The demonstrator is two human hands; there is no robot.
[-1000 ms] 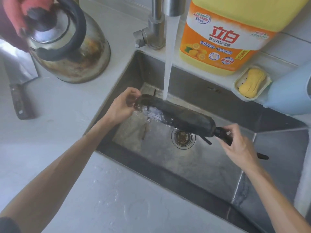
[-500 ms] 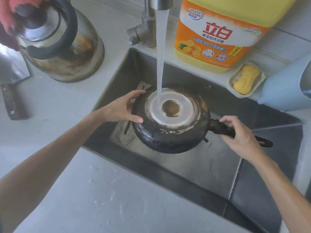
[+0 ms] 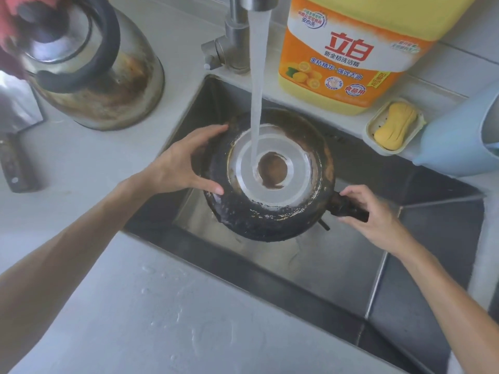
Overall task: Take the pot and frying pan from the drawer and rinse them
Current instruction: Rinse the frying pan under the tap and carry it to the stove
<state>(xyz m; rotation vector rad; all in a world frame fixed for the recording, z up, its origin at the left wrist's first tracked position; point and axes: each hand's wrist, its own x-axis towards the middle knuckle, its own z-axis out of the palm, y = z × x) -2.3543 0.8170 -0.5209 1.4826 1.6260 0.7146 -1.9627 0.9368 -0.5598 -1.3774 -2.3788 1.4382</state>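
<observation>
A blackened frying pan (image 3: pixel 267 220) is held upside down over the steel sink (image 3: pixel 337 268), its pale ringed base facing up. Water from the tap (image 3: pixel 237 36) runs straight onto that base near its brown centre. My left hand (image 3: pixel 186 163) grips the pan's left rim, thumb on the near side and fingers at the far edge. My right hand (image 3: pixel 370 211) is closed around the dark handle on the pan's right. No pot shows in the sink.
A stained steel kettle (image 3: pixel 91 66) with a black handle stands on the counter at the left, a cleaver (image 3: pixel 16 147) beside it. Behind the sink are a big yellow detergent jug (image 3: pixel 348 49), a soap dish (image 3: pixel 394 125) and a pale blue container (image 3: pixel 459 136).
The pan has been turned from edge-on to fully bottom-up under the stream. My left hand shifted along the rim; my right hand slid closer to the pan along the handle.
</observation>
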